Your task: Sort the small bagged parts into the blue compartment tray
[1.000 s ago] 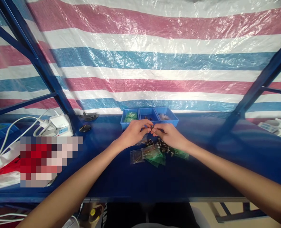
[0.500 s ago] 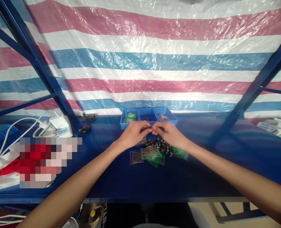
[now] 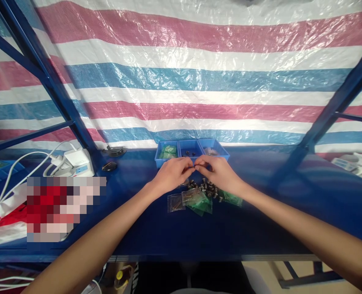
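My left hand (image 3: 175, 173) and my right hand (image 3: 216, 171) meet fingertip to fingertip just in front of the blue bins. Both are closed in a pinch; whatever lies between the fingertips is too small to make out. Below them on the table lies a pile of small dark and silvery metal parts (image 3: 210, 187). Small clear bags (image 3: 176, 202) and green bags (image 3: 203, 204) with thin pieces inside lie before the pile, and another green bag (image 3: 232, 198) lies under my right wrist.
Behind my hands stand three joined blue bins (image 3: 225, 154): green packets (image 3: 168, 152) left, a few dark parts (image 3: 187, 153) in the middle, clear bags (image 3: 211, 151) right. A power strip (image 3: 82, 166) with white cables and a dark mouse-like object (image 3: 109, 166) are left on the blue table (image 3: 260, 237).
The fingertips have shifted slightly, with my left fingers tipping a little lower and closing together. The bags and the pile of metal parts stay in place.
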A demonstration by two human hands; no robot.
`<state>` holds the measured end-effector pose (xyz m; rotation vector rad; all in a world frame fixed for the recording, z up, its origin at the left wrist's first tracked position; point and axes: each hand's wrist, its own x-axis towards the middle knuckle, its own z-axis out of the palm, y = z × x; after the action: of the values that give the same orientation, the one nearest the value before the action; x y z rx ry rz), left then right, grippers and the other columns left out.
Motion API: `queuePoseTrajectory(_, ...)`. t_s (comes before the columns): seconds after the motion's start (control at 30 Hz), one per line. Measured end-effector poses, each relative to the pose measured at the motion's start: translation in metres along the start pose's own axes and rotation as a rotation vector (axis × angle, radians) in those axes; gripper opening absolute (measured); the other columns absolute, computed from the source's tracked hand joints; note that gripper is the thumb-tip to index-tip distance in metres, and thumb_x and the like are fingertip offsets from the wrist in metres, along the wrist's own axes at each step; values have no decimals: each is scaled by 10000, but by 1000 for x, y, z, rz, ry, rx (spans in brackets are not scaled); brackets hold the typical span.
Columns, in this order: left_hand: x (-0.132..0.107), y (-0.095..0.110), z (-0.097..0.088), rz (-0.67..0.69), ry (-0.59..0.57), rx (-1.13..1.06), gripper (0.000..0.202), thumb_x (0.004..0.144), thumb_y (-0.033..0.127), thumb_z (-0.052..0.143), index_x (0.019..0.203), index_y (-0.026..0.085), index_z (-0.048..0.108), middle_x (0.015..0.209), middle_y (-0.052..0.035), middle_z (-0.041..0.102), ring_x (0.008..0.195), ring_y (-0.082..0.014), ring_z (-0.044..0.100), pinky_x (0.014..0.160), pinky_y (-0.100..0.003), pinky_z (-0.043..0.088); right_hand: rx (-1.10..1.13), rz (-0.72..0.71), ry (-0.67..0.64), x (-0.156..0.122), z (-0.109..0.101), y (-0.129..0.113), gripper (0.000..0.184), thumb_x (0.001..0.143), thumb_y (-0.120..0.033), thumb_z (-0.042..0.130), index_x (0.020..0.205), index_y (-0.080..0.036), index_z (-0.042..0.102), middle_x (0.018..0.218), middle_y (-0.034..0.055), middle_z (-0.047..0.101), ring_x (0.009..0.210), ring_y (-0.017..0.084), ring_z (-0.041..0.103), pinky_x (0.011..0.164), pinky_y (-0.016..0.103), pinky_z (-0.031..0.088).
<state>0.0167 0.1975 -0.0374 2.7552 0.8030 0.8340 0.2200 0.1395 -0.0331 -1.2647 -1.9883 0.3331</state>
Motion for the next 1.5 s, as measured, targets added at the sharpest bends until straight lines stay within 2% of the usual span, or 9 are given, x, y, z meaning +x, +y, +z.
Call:
queuePoseTrajectory(0.17,-1,-2,1,-11,6,-13,118,986,317,607,1000,200,610,808,7,655,726,-160,619,635,-259,389,66,52,-27,1,2,3,153,956,-310,577,896,-204,671,766,34,679,639,179,548,606,316,384)
queuePoseTrajectory(0.3,-1,-3,3,37,20,-28,97,1014,281,565,1033,202,618,896,-4,677,757,-154,619,659,-262,394,202,142,-65,2,1,6,169,942,-331,601,899,-191,685,801,47,691,712,196,598,662,335,433)
queuePoseTrajectory(0.6,-1,-4,5,107,71,-25,210,1062,270,466,1092,197,661,968,-40,677,779,-155,624,685,-274,433,430,271,-112,3,-1,2,240,916,-401,657,888,-169,706,873,78,706,860,223,655,812,383,499)
queuePoseTrajectory(0.67,-1,-3,4,112,77,-36,221,1062,264,463,1096,192,669,974,-45,677,786,-158,627,685,-276,442,447,301,-121,2,-2,-1,261,905,-428,672,875,-172,712,861,76,706,851,221,655,799,376,499)
queuePoseTrajectory(0.87,1,3,-1,45,52,-180,252,1051,287,483,1064,191,715,937,-51,690,740,-147,644,679,-269,487,447,387,-98,2,-2,-4,239,894,-402,649,858,-175,711,822,60,698,713,177,591,635,313,437)
queuePoseTrajectory(1.0,2,6,0,12,54,-213,200,999,339,596,1075,203,721,950,-40,704,692,-132,621,656,-266,484,469,384,-63,3,-1,-2,231,886,-384,634,836,-169,703,783,52,682,713,178,592,622,304,424)
queuePoseTrajectory(1.1,1,6,3,-6,81,-185,179,962,348,658,1052,202,712,929,-26,690,682,-126,607,644,-265,470,462,346,-58,2,0,-1,237,905,-373,624,799,-171,690,769,43,677,724,179,604,673,317,451)
queuePoseTrajectory(1.3,2,6,3,-23,131,-194,172,978,351,636,1055,209,696,951,-28,702,708,-135,627,653,-265,483,366,217,-66,2,2,6,282,978,-371,540,818,-182,675,823,51,692,831,208,653,807,365,479)
queuePoseTrajectory(1.5,4,5,0,-46,104,-311,186,1015,327,569,1000,197,702,902,-28,705,701,-139,663,649,-260,511,280,159,-85,2,2,6,221,972,-329,537,854,-193,665,856,52,698,811,219,649,728,352,461)
